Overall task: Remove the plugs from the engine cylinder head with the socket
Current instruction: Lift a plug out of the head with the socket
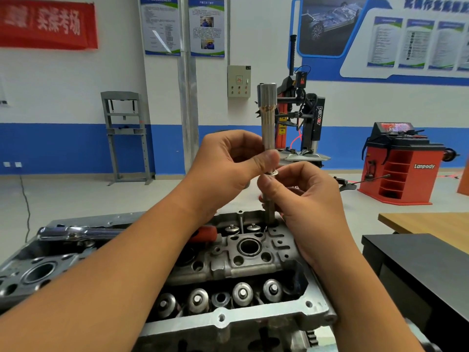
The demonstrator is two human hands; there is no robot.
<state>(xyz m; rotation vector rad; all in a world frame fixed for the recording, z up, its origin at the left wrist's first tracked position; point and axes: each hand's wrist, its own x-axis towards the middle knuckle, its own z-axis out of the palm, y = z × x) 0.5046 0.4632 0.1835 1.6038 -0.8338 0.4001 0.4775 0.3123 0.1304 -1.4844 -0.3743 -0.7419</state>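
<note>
Pinching: your left hand [228,161] curls thumb and fingers round the shaft of the socket [267,118] about midway up; your right hand [302,196] closes thumb and forefinger on the plug [272,191] just below the socket's lower mouth, a washer-like ring [273,172] showing between the two thumbs

Item, position: socket and plug are held upright above the far right corner of the cylinder head [228,262]; the plug's lower tip stands at, or just inside, a bore there, and which of the two cannot be told

Item, orientation: the long axis runs near vertical, the socket's wide drive end up and its open end down, the plug in line beneath it

Step, judged: one plug out of its hole and being parted from the socket. Next move likely calls for a straight pull along that axis, the left hand steadying, then setting the plug aside

Adjacent: ratchet [83,232] with red grip lying across the head's far edge, under your left forearm; one open plug well [250,247] at centre
</note>
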